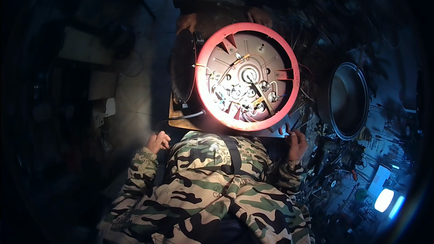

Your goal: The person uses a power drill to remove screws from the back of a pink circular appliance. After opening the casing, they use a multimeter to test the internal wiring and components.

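Note:
A round red appliance housing [294, 90], its underside open like a rice cooker's, lies lit on a low wooden board in front of me. Inside, wires and small electrical parts [235, 92] sit on a pale metal plate [244, 47]. My left hand [158, 142] hovers left of my lap with curled fingers, below a black cable [187, 116]. No object shows clearly in it. At the board's near right corner, my right hand [296, 143] has its fingers closed by the red handles [284, 129] of a small tool, whose kind is unclear.
Across from me, another person's hand [186, 21] rests on a dark round cover [183, 68]; their other hand [260, 16] is behind the housing. Right stands a metal pot [349, 99] amid scattered wires and parts. A lamp [384, 200] glows lower right. Boxes [86, 45] sit left.

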The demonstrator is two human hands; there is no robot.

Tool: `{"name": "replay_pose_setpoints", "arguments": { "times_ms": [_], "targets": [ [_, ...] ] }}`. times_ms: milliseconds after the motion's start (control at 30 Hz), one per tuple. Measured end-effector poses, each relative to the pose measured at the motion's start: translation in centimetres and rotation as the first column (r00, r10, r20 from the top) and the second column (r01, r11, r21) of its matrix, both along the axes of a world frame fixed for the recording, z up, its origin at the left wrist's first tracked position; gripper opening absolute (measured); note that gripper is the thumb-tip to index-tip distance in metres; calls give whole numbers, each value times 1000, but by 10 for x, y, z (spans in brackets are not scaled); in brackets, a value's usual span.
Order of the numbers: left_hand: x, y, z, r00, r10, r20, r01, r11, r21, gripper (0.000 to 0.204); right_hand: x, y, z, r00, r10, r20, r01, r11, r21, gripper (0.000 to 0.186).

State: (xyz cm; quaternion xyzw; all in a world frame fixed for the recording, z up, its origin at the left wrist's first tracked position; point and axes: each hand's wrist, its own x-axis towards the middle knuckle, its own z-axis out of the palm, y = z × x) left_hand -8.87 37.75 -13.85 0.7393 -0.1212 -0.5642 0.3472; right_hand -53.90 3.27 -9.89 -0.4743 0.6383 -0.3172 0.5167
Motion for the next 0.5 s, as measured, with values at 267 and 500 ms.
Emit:
{"name": "replay_pose_setpoints", "arguments": {
  "times_ms": [267,500],
  "targets": [
    [-4,-20,62,986,164,13,-164,986,-1,74,86,30,79,736,676,-39,-676,737,30,13],
    [-15,-19,96,912,342,-228,-384,905,-182,62,204,67,76,214,963,-161,-947,165,-276,24]
  ]
}}
